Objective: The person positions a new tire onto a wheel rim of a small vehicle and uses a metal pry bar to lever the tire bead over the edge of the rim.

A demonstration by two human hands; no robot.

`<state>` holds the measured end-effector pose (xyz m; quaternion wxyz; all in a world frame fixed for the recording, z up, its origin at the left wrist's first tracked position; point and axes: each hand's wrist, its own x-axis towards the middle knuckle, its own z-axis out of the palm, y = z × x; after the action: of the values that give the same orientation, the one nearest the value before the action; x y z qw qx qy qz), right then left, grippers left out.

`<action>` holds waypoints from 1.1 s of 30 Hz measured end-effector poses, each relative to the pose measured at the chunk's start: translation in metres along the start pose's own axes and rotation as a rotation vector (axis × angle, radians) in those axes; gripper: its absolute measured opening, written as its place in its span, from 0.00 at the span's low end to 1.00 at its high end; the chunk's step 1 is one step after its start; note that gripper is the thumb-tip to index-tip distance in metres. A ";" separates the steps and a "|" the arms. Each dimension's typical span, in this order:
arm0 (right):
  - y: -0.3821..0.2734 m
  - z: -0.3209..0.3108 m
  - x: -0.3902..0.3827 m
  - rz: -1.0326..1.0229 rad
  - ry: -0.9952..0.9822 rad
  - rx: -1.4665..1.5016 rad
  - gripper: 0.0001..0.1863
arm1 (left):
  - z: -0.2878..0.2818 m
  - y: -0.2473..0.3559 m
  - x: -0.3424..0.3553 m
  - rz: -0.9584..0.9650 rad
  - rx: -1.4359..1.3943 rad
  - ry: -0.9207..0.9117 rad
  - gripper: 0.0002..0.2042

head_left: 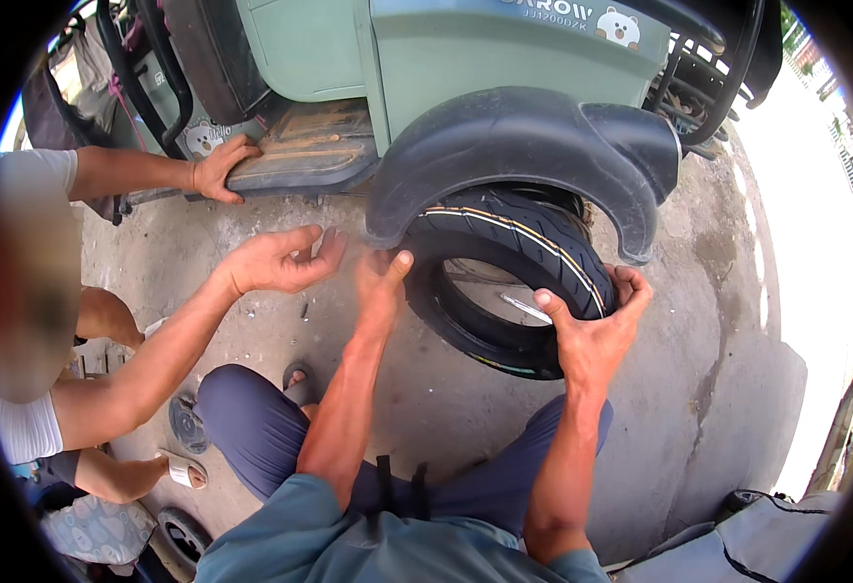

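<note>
A black tire [504, 231] with white and orange lines on its tread is tilted below the black fender [519, 131] of a pale green vehicle [446, 58]. My left hand [382, 287] grips the tire's left side, thumb pointing up. My right hand [592, 325] holds its right side, thumb raised and fingers around the tread. A thin silvery object [524, 307], too unclear to name, shows through the tire's opening. Part of a dark round piece [562, 199] shows behind the tire, mostly hidden by it and the fender.
At the left, a co-worker [135, 398] reaches one hand [281, 262] toward the tire; the other hand [221, 170] rests at the vehicle's step [310, 160]. A small wheel [184, 534] is at lower left. A grey covered object [747, 539] stands at lower right.
</note>
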<state>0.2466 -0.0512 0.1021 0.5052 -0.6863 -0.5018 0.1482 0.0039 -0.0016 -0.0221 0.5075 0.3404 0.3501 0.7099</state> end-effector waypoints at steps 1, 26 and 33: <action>-0.001 -0.001 0.002 -0.006 0.002 0.028 0.52 | 0.000 0.002 0.000 -0.009 0.004 -0.041 0.38; 0.001 -0.005 0.015 0.036 0.125 0.024 0.55 | 0.003 -0.014 -0.005 -0.109 0.307 0.112 0.41; -0.012 -0.002 0.005 0.046 0.108 0.007 0.53 | -0.048 -0.063 -0.027 -0.140 0.109 0.119 0.44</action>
<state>0.2439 -0.0482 0.1142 0.5305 -0.7029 -0.4572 0.1243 0.0006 -0.0198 -0.1034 0.5148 0.2993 0.4406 0.6718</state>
